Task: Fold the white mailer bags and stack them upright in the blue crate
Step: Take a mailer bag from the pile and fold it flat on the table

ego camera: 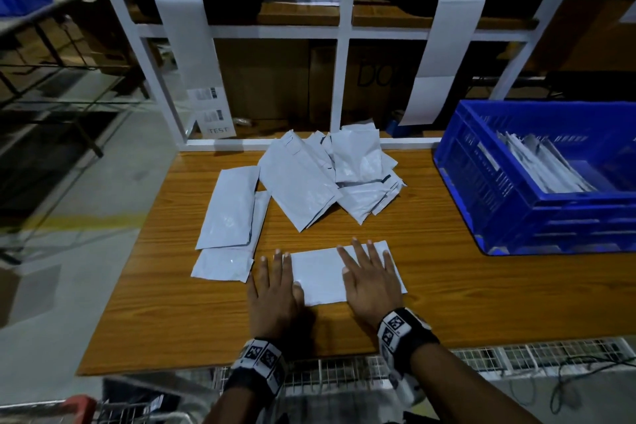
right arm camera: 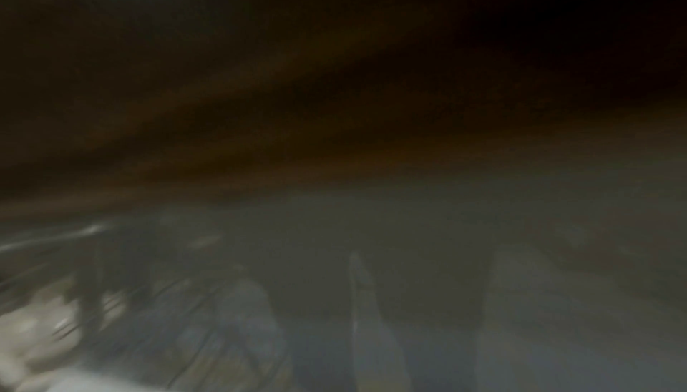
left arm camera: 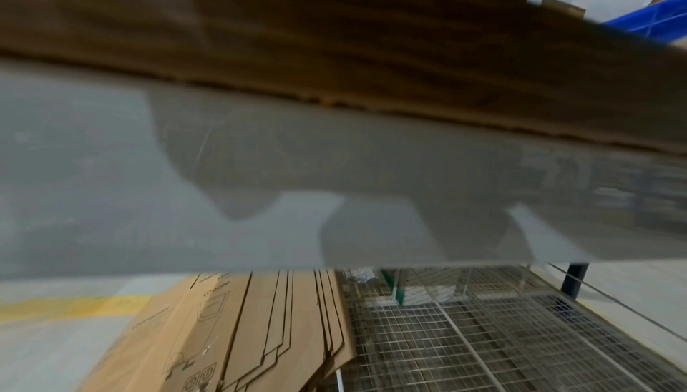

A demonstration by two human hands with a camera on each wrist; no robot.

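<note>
A folded white mailer bag (ego camera: 320,274) lies flat near the front of the wooden table (ego camera: 447,303). My left hand (ego camera: 275,286) presses its left end with straight fingers. My right hand (ego camera: 370,277) lies flat on its right half, fingers spread. A loose pile of white mailer bags (ego camera: 327,175) sits behind, with two more flat bags (ego camera: 230,210) to the left. The blue crate (ego camera: 537,213) stands at the right with several folded bags (ego camera: 543,165) leaning inside. The right wrist view is dark and blurred. The left wrist view shows only the table's edge and the floor.
A white shelf frame (ego camera: 339,79) with hanging paper strips (ego camera: 187,45) rises behind the table. Flattened cardboard boxes (left arm camera: 238,325) and a wire-mesh cart (left arm camera: 465,339) stand below the table's front edge. Bare wood lies between the folded bag and the crate.
</note>
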